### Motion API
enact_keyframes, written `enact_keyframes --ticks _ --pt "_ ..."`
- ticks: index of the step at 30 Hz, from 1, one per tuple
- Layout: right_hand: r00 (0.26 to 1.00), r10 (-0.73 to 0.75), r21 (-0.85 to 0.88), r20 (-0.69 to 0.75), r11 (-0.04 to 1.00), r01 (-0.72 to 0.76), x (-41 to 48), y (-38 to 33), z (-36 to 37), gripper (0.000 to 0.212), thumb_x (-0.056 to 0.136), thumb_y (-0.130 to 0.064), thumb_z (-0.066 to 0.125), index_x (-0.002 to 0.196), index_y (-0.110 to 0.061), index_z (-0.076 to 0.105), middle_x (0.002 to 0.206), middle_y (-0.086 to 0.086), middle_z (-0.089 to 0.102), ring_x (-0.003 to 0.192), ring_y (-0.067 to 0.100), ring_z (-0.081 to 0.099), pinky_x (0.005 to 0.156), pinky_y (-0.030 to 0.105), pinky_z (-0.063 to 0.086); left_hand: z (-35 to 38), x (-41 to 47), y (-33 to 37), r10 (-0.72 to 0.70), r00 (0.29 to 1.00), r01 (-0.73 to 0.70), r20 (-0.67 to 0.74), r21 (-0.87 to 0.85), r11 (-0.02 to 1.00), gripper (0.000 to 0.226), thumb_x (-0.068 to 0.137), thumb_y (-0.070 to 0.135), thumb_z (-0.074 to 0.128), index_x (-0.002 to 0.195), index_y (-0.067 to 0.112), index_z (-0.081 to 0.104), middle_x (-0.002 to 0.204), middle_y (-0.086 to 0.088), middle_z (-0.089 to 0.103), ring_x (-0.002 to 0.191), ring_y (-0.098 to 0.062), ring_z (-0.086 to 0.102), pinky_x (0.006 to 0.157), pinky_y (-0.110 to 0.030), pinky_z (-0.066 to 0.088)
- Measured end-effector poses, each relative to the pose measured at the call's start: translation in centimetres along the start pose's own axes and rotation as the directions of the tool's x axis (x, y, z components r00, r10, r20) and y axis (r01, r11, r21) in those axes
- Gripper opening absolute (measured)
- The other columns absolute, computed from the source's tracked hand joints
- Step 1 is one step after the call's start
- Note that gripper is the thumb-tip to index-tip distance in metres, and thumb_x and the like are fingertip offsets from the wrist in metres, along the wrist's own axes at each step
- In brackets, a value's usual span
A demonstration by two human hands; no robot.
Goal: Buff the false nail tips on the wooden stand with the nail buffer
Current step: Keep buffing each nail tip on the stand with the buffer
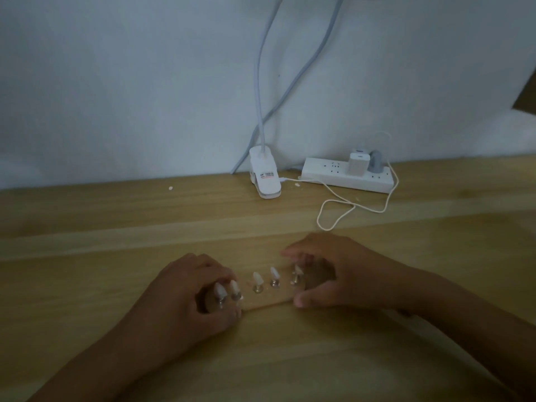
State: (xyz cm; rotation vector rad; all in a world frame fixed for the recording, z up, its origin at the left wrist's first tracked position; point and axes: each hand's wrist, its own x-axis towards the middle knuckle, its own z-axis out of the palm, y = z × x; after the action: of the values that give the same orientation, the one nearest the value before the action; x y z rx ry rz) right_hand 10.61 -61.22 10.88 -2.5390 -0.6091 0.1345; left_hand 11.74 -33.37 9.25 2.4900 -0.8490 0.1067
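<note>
Wooden stand (269, 297) gripped by left hand (185, 297), right hand (336, 275).

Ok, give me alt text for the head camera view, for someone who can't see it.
A person's left hand and right hand grip the ends of a wooden stand holding five white false nail tips, on a wooden table. Behind are a clip lamp and a power strip with a looping cable.
</note>
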Motion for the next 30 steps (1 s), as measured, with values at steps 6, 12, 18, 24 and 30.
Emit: enact_keyframes --ticks 6,12,18,24,30 --pt "1.000 0.021 -0.015 -0.011 1.000 -0.021 1.3 -0.3 -0.8 0.050 0.075 -0.047 0.084 0.119 -0.032 0.066 0.102 -0.024 0.055 0.103 -0.009 0.046 0.076 0.001 0.036 -0.5 1.8 -0.7 0.020 1.000 -0.019 0.014 -0.026 0.999 0.030 0.066 0.061 0.062 0.089 0.042 0.068 0.106 0.029 0.057 0.095 0.005 0.053 0.073 -0.002 0.036" --pt "0.992 0.072 -0.021 -0.105 0.997 -0.074 -0.8 0.6 -4.3 0.042 0.070 -0.039 0.088 0.106 -0.027 0.071 0.097 -0.014 0.063 0.090 0.004 0.054 0.073 0.017 0.044 -0.2 5.2 2.3 0.085 0.992 -0.096 -0.095 -0.121 0.988 0.037 0.060 0.059 0.064 0.093 0.042 0.069 0.103 0.026 0.063 0.096 0.004 0.056 0.074 -0.004 0.037" --pt "0.834 0.423 -0.023 -0.354 0.888 -0.460 -10.7 8.8 -11.3 0.035 0.066 -0.032 0.088 0.097 -0.030 0.072 0.081 -0.011 0.063 0.074 0.005 0.055 0.059 0.015 0.042 6.3 12.6 10.7 0.242 0.969 -0.249 -0.059 -0.172 0.953 0.065 0.079 0.042 0.071 0.137 0.042 0.040 0.132 0.025 0.038 0.118 0.007 0.039 0.097 -0.012 0.033" --pt "0.377 0.725 0.206 -0.577 0.575 -0.792 -18.4 19.3 -15.0 0.033 0.077 -0.028 0.086 0.100 -0.008 0.071 0.090 0.007 0.067 0.080 0.020 0.060 0.072 0.036 0.049 14.3 19.7 20.9 0.401 0.896 -0.395 0.190 -0.074 0.916 0.049 0.092 0.040 0.054 0.138 0.025 0.045 0.139 0.002 0.040 0.123 -0.017 0.041 0.103 -0.037 0.037" --pt "0.124 0.731 0.391 -0.671 0.491 -0.778 -18.3 25.4 -16.8 0.028 0.082 -0.035 0.081 0.075 -0.011 0.068 0.083 0.013 0.070 0.075 0.023 0.064 0.067 0.038 0.053 20.9 25.1 30.0 0.242 0.945 -0.272 0.220 0.119 0.955 0.037 0.093 0.028 0.046 0.128 0.014 0.049 0.130 -0.012 0.045 0.121 -0.031 0.040 0.101 -0.045 0.031"
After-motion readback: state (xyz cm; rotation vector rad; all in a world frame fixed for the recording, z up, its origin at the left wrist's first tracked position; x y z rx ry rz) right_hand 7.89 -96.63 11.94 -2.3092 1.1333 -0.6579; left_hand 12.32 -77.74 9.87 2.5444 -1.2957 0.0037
